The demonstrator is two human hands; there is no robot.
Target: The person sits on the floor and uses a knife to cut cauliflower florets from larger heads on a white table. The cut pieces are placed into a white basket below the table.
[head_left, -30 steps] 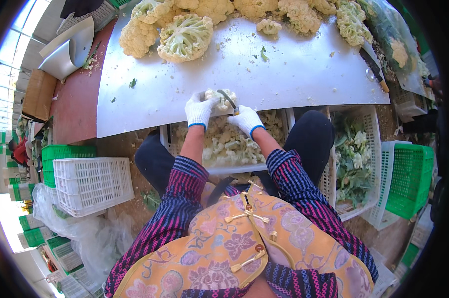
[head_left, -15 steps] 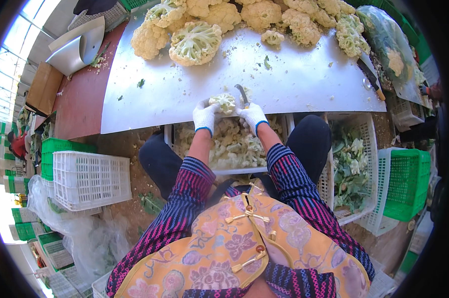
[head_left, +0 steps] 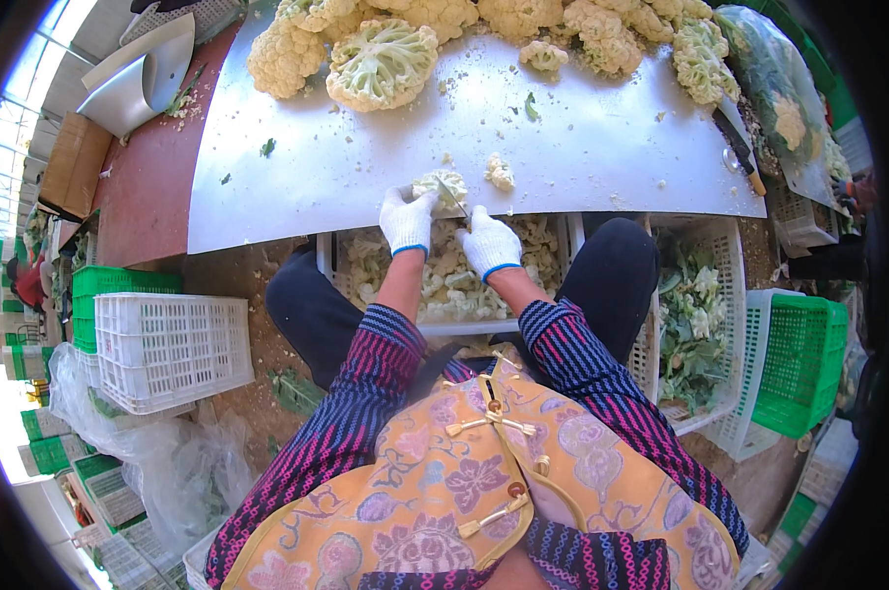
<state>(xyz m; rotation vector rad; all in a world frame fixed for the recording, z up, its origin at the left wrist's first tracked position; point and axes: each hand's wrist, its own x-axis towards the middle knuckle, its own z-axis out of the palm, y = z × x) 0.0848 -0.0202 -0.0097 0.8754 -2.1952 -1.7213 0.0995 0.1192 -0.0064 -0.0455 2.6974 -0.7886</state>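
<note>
In white knit gloves, both my hands work over the front edge of a pale metal sheet. My left hand grips a pale cauliflower piece with its fingers closed on its side. A small knife is in my right hand; its blade lies against that piece, and its handle is mostly hidden by the glove. Just beyond, a loose floret rests on the sheet. Between my knees, under my hands, stands a white crate of cut cauliflower florets.
Whole cauliflower heads are heaped at the sheet's far side. Another knife lies at its right edge. To my right stands a crate of leaves beside a green crate. White crates and plastic film are at left.
The knife has swung left, its blade now against the cauliflower piece. My right hand has shifted slightly left and nearer me. The loose floret beyond it shows more fully.
</note>
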